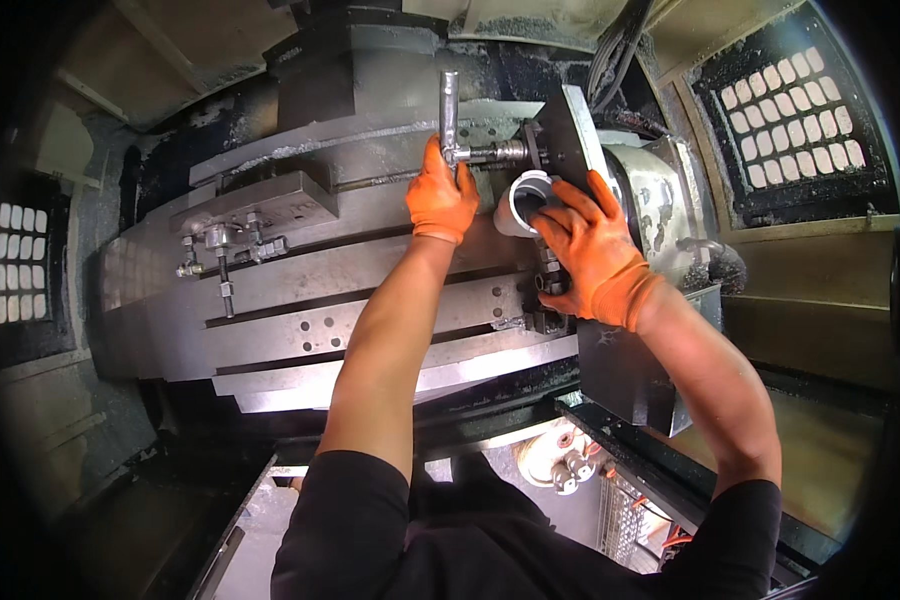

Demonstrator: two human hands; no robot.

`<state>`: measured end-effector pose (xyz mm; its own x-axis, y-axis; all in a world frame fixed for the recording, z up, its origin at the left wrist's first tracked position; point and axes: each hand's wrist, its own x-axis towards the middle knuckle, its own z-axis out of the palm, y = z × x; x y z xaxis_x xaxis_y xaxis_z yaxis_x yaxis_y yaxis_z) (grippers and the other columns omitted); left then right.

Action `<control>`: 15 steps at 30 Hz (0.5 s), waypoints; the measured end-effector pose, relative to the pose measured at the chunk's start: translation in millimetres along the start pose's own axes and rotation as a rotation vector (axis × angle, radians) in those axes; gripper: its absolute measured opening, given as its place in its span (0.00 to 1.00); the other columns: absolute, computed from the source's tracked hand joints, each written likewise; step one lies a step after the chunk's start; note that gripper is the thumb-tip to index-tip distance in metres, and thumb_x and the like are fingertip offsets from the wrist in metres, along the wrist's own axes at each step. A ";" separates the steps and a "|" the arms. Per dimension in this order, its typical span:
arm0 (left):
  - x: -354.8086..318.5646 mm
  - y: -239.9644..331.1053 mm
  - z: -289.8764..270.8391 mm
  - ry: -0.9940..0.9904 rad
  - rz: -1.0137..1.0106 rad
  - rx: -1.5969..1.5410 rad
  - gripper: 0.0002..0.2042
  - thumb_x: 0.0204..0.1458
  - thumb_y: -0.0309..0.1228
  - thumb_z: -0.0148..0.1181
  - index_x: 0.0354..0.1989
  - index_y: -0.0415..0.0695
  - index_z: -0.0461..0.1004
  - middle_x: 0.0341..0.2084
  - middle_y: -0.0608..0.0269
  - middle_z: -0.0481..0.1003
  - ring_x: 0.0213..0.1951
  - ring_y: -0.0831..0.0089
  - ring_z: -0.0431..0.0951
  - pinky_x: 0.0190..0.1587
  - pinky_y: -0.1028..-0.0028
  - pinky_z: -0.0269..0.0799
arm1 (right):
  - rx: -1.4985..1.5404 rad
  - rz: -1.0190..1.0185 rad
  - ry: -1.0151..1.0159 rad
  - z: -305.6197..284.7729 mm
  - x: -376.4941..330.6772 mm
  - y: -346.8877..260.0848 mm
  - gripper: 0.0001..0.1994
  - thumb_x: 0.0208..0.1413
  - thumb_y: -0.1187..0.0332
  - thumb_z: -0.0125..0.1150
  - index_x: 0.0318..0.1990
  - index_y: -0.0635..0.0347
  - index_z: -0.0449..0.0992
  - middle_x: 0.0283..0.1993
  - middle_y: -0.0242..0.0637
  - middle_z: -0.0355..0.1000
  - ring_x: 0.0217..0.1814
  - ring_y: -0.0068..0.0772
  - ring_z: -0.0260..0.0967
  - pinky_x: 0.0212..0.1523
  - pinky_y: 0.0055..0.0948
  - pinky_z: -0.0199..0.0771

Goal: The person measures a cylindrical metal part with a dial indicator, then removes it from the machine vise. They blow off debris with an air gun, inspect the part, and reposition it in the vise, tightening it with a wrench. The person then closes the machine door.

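Observation:
My left hand (440,205), in an orange glove, is closed round the head of a socket wrench (449,105). The bright handle points away from me, and the socket end reaches right to a clamp bolt (511,150) on an upright metal plate (582,135). Beside it, a light grey hollow cylindrical part (506,216) sits against the plate with its round opening toward me. My right hand (602,258), also gloved in orange, curls its fingers over the part's right side. Its thumb lies lower, by a second dark clamp (548,318).
The slotted machine table (300,285) spans the enclosure. At its left, a metal block (290,200) carries several bolts and fittings. A rounded metal housing (660,195) stands behind the plate. Grated windows (795,118) flank both sides. The enclosure's front sill (510,430) runs before my body.

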<state>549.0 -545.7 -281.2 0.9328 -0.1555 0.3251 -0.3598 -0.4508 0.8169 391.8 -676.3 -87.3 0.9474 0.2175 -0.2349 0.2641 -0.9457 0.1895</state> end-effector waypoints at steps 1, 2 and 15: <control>-0.8 0.6 0.6 -0.005 -0.004 -0.018 0.28 0.58 0.32 0.61 0.67 0.47 0.62 0.38 0.45 0.83 0.38 0.39 0.82 0.42 0.47 0.76 | 0.021 -0.007 0.006 0.7 -0.4 1.7 0.45 0.46 0.39 0.70 0.67 0.61 0.73 0.67 0.39 0.71 0.81 0.47 0.52 0.83 0.59 0.33; -0.1 0.7 1.3 -0.011 -0.009 -0.035 0.28 0.58 0.32 0.61 0.67 0.47 0.62 0.37 0.45 0.83 0.37 0.39 0.82 0.42 0.47 0.76 | 0.042 -0.015 0.012 0.8 -1.0 2.8 0.45 0.46 0.39 0.70 0.67 0.61 0.73 0.67 0.39 0.71 0.81 0.47 0.52 0.83 0.59 0.32; -31.8 -47.8 -32.7 0.093 -0.235 -0.323 0.20 0.67 0.39 0.53 0.67 0.62 0.64 0.47 0.65 0.75 0.41 0.66 0.73 0.40 0.69 0.71 | -0.028 0.281 -0.052 -5.8 15.2 -29.2 0.36 0.62 0.36 0.54 0.60 0.60 0.79 0.63 0.43 0.76 0.79 0.46 0.57 0.82 0.55 0.38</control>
<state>535.8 -490.5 -315.0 0.9899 0.0053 0.1415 -0.1387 -0.1633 0.9768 399.6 -643.9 -90.9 0.9738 -0.0658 -0.2176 -0.0023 -0.9600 0.2799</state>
